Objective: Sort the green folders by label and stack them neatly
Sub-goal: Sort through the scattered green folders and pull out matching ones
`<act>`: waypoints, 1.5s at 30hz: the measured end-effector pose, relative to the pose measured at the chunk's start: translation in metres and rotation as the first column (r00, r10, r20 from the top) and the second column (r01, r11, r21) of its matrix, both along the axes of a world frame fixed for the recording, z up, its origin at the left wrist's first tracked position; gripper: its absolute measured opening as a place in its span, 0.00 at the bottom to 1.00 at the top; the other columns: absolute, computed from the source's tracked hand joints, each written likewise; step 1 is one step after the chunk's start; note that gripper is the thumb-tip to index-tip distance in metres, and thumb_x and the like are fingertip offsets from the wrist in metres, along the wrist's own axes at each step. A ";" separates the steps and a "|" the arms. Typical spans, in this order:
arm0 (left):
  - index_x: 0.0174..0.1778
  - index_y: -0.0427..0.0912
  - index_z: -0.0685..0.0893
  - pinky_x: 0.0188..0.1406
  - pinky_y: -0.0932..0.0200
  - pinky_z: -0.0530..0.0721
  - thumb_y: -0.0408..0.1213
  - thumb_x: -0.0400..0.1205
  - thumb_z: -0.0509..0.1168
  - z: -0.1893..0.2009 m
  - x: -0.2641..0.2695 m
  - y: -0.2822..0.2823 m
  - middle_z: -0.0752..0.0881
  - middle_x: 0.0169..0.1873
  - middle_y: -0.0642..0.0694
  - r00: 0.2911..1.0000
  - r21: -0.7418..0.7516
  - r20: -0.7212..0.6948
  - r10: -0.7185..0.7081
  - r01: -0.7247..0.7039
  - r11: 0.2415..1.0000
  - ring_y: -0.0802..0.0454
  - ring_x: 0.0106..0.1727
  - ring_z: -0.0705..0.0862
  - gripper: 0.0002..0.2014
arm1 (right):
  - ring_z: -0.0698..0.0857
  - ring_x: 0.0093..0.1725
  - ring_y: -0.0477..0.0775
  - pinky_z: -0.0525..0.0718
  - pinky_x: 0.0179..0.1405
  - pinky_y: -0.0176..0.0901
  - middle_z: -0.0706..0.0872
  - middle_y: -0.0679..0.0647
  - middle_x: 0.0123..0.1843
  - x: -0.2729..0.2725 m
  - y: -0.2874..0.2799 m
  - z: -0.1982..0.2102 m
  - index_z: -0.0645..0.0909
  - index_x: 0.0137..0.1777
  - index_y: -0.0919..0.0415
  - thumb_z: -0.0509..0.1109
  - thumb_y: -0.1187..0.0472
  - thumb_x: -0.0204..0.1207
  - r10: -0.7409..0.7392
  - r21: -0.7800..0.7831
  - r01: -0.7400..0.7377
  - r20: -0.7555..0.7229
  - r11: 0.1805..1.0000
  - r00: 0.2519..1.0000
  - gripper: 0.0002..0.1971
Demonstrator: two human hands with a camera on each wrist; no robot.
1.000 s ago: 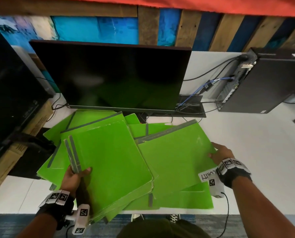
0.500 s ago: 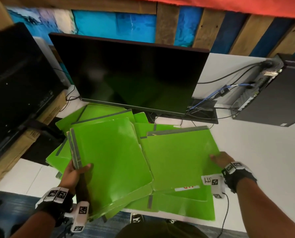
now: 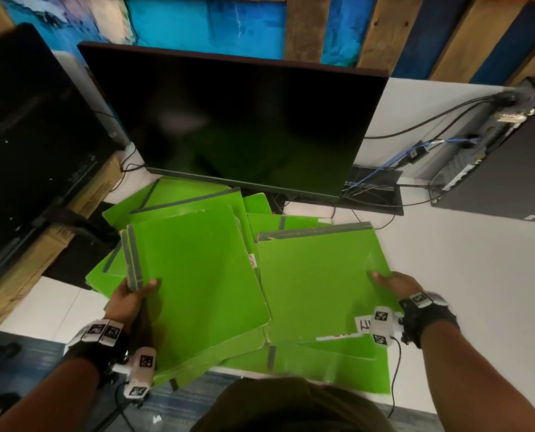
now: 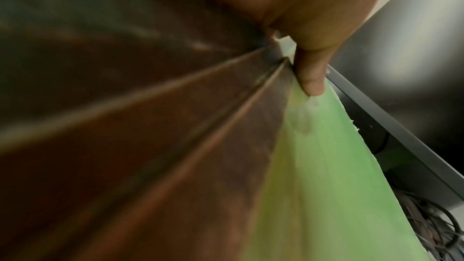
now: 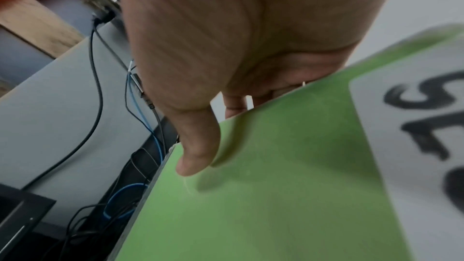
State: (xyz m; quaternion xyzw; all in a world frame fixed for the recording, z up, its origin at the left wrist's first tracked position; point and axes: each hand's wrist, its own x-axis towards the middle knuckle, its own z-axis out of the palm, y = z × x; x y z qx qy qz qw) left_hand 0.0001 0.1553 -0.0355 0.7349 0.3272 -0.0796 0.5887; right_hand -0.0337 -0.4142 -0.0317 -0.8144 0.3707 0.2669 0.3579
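Note:
Several green folders lie fanned over the white desk. My left hand grips the grey-taped spine edge of a stack of green folders, thumb on top; the left wrist view shows that thumb pressed on the top cover. My right hand pinches the right edge of another green folder, thumb on its cover. In the right wrist view the thumb lies on this folder, fingers beneath, beside a white label with black handwriting.
A dark monitor stands right behind the folders, with its base and a tangle of cables to the right. A black computer case lies at the far right. Another black screen on a cardboard box sits left.
The right-hand folder has swung from a tilt to lie square beside the left stack. The left stack has shifted slightly, and a small white label now peeks out between the two.

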 end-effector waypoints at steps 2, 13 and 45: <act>0.54 0.35 0.83 0.34 0.50 0.84 0.40 0.72 0.77 -0.005 0.003 0.003 0.86 0.32 0.35 1.000 -0.022 -0.006 0.017 -0.017 1.000 0.42 0.27 0.84 0.19 | 0.85 0.58 0.61 0.79 0.62 0.51 0.86 0.58 0.61 -0.007 0.002 0.003 0.82 0.63 0.58 0.71 0.21 0.46 -0.021 0.057 0.019 0.029 0.998 0.999 0.50; 0.58 0.34 0.81 0.38 0.47 0.83 0.37 0.74 0.76 -0.016 0.009 0.010 0.86 0.36 0.35 1.000 -0.038 -0.029 0.005 -0.006 0.999 0.40 0.33 0.84 0.20 | 0.90 0.48 0.61 0.84 0.58 0.58 0.91 0.59 0.51 -0.025 0.021 0.080 0.85 0.54 0.57 0.84 0.54 0.48 -0.188 0.303 0.126 0.186 0.945 0.965 0.30; 0.59 0.40 0.77 0.34 0.55 0.83 0.30 0.78 0.71 0.021 0.000 -0.013 0.81 0.39 0.44 0.966 -0.043 0.234 -0.106 0.119 0.992 0.45 0.39 0.80 0.16 | 0.87 0.32 0.33 0.88 0.42 0.33 0.91 0.40 0.33 0.045 0.083 0.210 0.85 0.44 0.51 0.78 0.72 0.66 0.368 -0.048 -0.414 0.558 0.909 0.744 0.15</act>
